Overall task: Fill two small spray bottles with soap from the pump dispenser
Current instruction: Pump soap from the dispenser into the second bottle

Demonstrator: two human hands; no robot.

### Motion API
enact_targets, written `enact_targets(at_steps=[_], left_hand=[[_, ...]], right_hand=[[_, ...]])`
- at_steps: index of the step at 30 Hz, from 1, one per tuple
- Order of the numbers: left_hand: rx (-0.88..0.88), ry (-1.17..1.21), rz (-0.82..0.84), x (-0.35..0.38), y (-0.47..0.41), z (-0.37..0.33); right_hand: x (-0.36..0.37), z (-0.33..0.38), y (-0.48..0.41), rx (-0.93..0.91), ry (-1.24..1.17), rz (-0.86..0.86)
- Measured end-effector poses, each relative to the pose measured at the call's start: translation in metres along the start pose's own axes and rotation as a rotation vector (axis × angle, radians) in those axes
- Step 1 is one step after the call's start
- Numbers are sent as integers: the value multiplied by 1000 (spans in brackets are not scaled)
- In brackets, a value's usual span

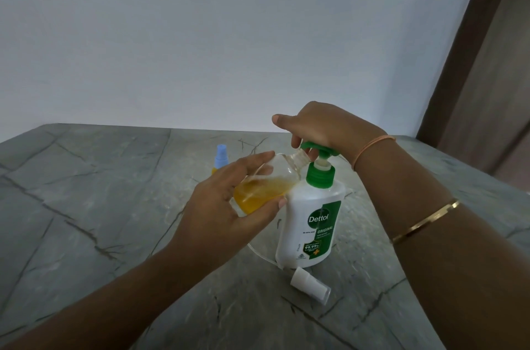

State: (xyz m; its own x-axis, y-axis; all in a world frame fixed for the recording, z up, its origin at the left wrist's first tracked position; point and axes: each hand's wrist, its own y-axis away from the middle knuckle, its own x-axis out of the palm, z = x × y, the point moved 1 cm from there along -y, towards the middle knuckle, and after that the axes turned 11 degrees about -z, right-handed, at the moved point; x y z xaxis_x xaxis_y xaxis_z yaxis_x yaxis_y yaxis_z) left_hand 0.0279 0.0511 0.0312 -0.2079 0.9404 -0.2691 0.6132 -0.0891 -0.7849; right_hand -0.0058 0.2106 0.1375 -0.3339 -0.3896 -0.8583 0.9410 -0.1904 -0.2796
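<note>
the small bottle [266,183] is in the air just left of the dispenser [312,220], and its side touches or almost touches the dispenser's shoulder. it has no cap and it is tilted. its long axis goes from the base, low on the left, up to the open neck on the right. the neck ends directly under the spout of the green pump head [318,148]. orange-yellow soap fills about the lower half and lies toward the base.

the left hand [229,206] grips the small bottle around its body, with the fingers over the top and the thumb under it. the right hand [321,128] comes from above and lies on the pump head with its fingers curled down over it. i judge it is pressing, but no stream of soap can be seen.

the next press depends on one relation: the neck must stay in line with the spout and close below it. if the left hand lets the small bottle drop, the soap will probably run down the dispenser.

the dispenser stands upright on the grey counter [100,191]. a white spray cap [309,285] lies on its side in front of the dispenser, nearer to the right arm. the second bottle [221,158], with a blue sprayer on it, stands behind the left hand and is partly hidden by it.
</note>
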Motion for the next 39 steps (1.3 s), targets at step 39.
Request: enact_targets(at_steps=[39], left_hand=[[11, 28, -28, -6, -3, -2]], right_hand=[[5, 7, 2, 24, 45, 119]])
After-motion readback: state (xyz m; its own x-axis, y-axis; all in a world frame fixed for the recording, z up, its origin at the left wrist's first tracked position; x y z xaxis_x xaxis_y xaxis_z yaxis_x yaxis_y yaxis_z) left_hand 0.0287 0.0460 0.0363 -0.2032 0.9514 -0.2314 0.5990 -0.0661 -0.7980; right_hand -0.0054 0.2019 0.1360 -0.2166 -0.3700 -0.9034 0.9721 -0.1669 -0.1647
